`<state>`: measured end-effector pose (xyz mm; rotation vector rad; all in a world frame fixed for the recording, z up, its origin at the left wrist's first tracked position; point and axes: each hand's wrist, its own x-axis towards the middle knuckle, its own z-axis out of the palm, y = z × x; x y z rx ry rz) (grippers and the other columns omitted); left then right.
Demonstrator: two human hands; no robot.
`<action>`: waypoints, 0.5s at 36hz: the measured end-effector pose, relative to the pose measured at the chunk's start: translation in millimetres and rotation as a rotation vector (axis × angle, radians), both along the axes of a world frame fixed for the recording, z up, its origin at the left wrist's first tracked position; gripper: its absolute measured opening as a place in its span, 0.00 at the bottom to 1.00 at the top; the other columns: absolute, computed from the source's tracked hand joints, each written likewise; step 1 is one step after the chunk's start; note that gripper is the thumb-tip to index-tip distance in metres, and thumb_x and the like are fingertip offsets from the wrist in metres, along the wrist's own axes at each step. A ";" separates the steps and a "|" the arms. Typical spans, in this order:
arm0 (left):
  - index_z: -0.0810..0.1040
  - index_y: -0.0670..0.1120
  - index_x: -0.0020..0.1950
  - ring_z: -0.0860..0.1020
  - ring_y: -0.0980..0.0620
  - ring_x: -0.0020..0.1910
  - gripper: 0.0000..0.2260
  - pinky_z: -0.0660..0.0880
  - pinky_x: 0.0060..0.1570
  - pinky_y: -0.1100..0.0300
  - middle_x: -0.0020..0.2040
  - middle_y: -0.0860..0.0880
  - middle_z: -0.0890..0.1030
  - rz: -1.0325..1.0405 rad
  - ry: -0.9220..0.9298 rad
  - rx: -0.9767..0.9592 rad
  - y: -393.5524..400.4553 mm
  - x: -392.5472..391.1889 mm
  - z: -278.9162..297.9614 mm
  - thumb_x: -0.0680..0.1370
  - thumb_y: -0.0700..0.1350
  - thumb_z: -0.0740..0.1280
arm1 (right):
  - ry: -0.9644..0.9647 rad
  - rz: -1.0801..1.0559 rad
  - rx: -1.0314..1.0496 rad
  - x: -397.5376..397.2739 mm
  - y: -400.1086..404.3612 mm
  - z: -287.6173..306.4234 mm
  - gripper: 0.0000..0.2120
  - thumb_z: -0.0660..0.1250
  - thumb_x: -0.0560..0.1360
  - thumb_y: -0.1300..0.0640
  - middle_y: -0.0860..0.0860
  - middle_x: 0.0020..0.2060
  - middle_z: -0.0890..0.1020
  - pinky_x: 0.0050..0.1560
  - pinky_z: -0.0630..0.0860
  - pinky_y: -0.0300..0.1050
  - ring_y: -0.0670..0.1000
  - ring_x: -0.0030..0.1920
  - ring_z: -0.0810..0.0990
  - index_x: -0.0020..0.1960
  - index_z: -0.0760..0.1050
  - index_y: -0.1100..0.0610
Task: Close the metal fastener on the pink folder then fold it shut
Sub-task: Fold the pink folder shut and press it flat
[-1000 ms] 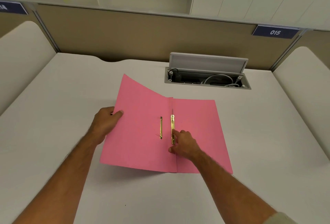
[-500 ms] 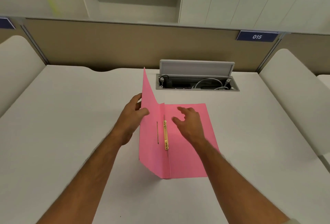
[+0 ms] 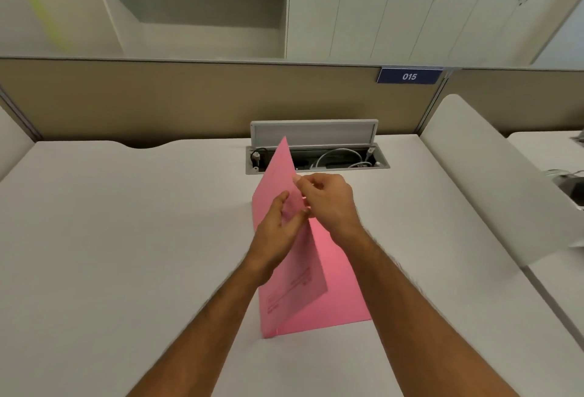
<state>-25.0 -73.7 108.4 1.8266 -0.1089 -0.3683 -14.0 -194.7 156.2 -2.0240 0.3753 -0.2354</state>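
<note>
The pink folder [image 3: 295, 290] lies on the white desk [image 3: 126, 222] in front of me, half folded. Its back cover lies flat, and its front cover stands up from the spine and leans to the right over it. Printed lines show on the cover's outer face. My left hand [image 3: 278, 229] rests flat against that outer face with its fingers apart. At the cover's free edge, near the top, my right hand [image 3: 328, 200] pinches the sheet. The metal fastener is hidden under the raised cover.
An open cable box [image 3: 331, 158] with its lid [image 3: 313, 132] raised sits in the desk just behind the folder. A beige partition [image 3: 189, 99] with a label 015 [image 3: 409, 76] closes the back. A white side divider [image 3: 493, 181] rises at the right.
The front cover has swung from flat on the left, through upright, to leaning right over the back cover. My right hand left the fastener and took the cover's edge. The fastener went out of sight.
</note>
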 end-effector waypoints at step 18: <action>0.68 0.48 0.74 0.74 0.47 0.65 0.28 0.77 0.63 0.46 0.68 0.49 0.74 -0.211 -0.084 0.289 -50.0 -14.2 -67.7 0.78 0.56 0.71 | 0.232 -0.170 -0.412 -12.7 -41.2 -60.1 0.11 0.63 0.76 0.66 0.57 0.52 0.80 0.46 0.79 0.48 0.57 0.50 0.81 0.58 0.76 0.62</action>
